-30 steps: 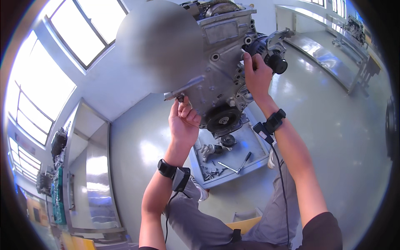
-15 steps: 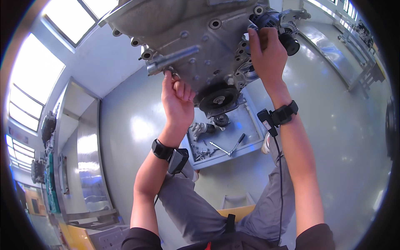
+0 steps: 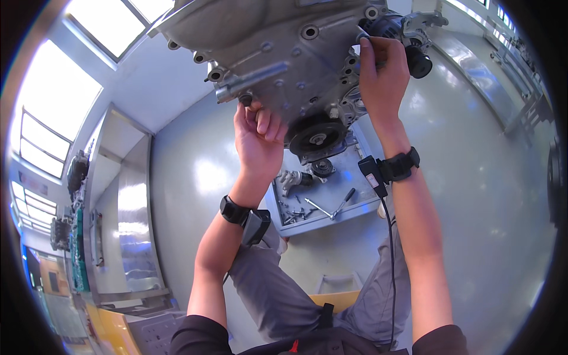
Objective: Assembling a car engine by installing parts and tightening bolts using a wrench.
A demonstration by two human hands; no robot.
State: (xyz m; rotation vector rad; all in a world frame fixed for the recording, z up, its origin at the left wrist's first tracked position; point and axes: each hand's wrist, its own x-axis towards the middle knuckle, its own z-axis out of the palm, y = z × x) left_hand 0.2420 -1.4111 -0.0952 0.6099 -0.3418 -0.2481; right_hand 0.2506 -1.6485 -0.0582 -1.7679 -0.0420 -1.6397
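A large grey metal engine (image 3: 284,59) fills the top of the head view. At its lower left edge, beneath a tube-like ridge, my left hand (image 3: 259,133) is closed with curled fingers. Its thumb and index fingertip press at a small dark round part (image 3: 245,99) against the casing. My right hand (image 3: 384,77) is up at the engine's right side, thumb and fingers bent together next to the alternator (image 3: 387,26). Whatever its fingertips grip is hidden behind them. Below and between the hands sits a black crankshaft pulley (image 3: 318,139).
Under the engine a grey tray (image 3: 319,223) holds a ratchet wrench (image 3: 331,207), several loose bolts (image 3: 296,214) and a removed metal part with a black cylinder (image 3: 296,180). A black pulley (image 3: 420,63) juts out at right. Metal benches line both sides.
The whole view has shifted slightly, with the engine a little further right. My left fingers have moved a bit, so the dark round part now shows above them. The right hand stays beside the alternator.
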